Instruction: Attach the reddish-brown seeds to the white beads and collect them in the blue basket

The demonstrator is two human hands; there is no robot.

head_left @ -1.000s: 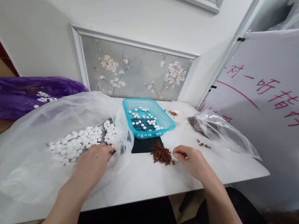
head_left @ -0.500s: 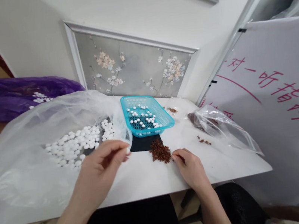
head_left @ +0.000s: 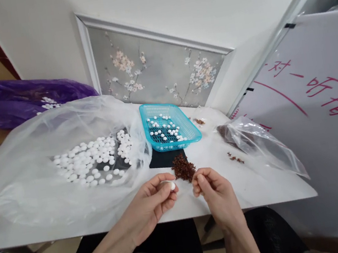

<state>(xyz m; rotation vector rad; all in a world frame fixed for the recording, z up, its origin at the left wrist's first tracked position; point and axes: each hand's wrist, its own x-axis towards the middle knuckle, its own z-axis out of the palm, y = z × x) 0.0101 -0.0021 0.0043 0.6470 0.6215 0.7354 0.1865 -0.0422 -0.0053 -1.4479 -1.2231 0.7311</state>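
Observation:
Between the thumb and fingers of my left hand (head_left: 156, 199) is a small white ball (head_left: 172, 186), held over the table's front part. My right hand (head_left: 215, 189) is closed in a pinch just right of it; whatever its fingertips hold is too small to make out. Beyond my hands lies a heap of small reddish-brown pieces (head_left: 183, 168), like dried cloves. A blue plastic basket (head_left: 194, 134) behind the heap holds several white balls. To the left, a large clear plastic bag (head_left: 26, 196) lies open with many white balls (head_left: 87, 158) in it.
A dark flat mat (head_left: 161, 160) lies under the basket's front. At right are a clear bag (head_left: 262, 146) with brown contents and a few loose brown pieces (head_left: 235, 158). A purple bag (head_left: 5, 103) sits at the back left. A whiteboard (head_left: 324, 136) stands right of the table (head_left: 263, 195).
My left hand has moved right and toward me from beside the clear bag, with the white ball now showing in it. My right hand stays near the brown heap, still pinched.

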